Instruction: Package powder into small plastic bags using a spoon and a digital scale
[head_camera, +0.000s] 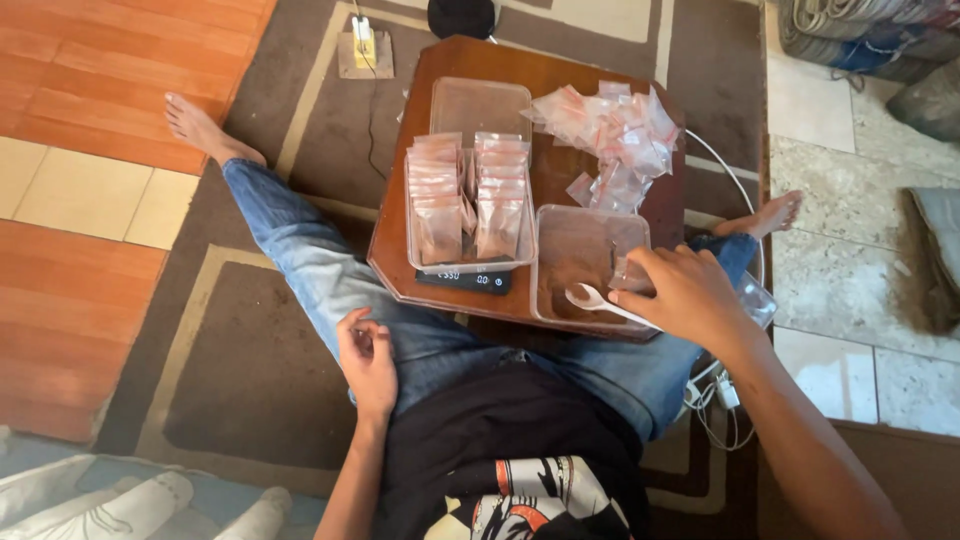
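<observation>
Brown patterned rug (250, 390), orange floor tiles (70, 110), daylight.

Small wooden table (400, 262) with scale (463, 279), powder container (583, 262), empty bags (612, 135).

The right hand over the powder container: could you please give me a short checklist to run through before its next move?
1. Right hand has a small clear bag and the white spoon in its grip: ok; both sit at its fingers.
2. Powder container within reach, open: ok; it lies directly under that hand.
3. Bag mouth open: cannot tell; the fingers hide it.
4. Left hand free to help: ok; it rests empty on the thigh, fingers curled.
5. Tray of filled bags seated on the scale: ok; whether it has room for another bag, cannot tell.
6. Empty bags at hand: ok; a pile lies behind the container.
</observation>
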